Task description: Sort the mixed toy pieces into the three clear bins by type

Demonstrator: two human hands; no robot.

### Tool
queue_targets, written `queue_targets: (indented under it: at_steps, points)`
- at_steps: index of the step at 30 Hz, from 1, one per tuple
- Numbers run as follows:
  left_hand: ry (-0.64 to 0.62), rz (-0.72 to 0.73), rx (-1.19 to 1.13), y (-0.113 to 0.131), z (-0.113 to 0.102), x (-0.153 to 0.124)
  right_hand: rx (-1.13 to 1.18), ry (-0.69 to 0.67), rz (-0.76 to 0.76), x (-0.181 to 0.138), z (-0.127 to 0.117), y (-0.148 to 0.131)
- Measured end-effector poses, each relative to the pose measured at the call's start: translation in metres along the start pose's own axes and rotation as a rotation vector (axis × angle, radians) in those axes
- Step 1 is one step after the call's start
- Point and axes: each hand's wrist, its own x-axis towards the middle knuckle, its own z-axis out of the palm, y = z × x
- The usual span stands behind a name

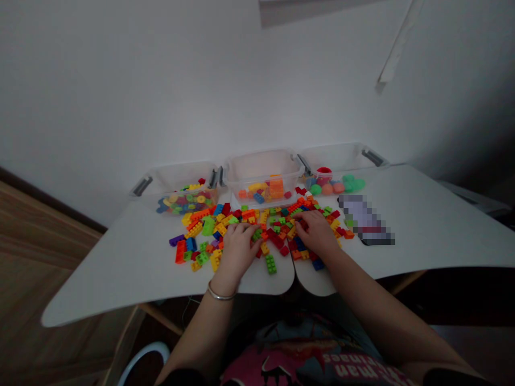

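Several small plastic building bricks (201, 222) in red, orange, yellow, green, blue and purple lie scattered over the middle of a white table (422, 225). My left hand (237, 249), a bangle on its wrist, rests palm down on the pile, its fingers curled round a green brick (256, 234). My right hand (317, 233) lies on the bricks to the right, with fingertips pinched on something small and dark red among the pieces. A green two-row brick (271, 264) lies alone near the table's front edge.
Three clear plastic bins stand along the wall: the left bin (177, 179) holds coloured pieces, the middle bin (263, 169) orange and yellow bricks, the right bin (341, 158) round green and pink shapes. A blurred-out flat object (368, 222) lies at the right.
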Motion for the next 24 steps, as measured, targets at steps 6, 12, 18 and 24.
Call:
queue_targets:
  at_steps: [6,12,18,24]
  points:
    - [0.023,-0.118,-0.005,0.008,0.0,0.004,-0.004,-0.015,0.003,0.0,0.0,0.0]
    - [0.124,-0.187,-0.173,0.005,0.004,0.006,-0.006,-0.003,-0.014,0.0,-0.001,0.0]
    - [0.251,-0.259,-0.413,0.003,-0.002,0.005,0.002,-0.01,-0.006,0.0,0.0,0.0]
    - [0.351,-0.199,-0.51,0.002,-0.016,0.017,0.002,-0.008,-0.006,0.0,0.0,0.0]
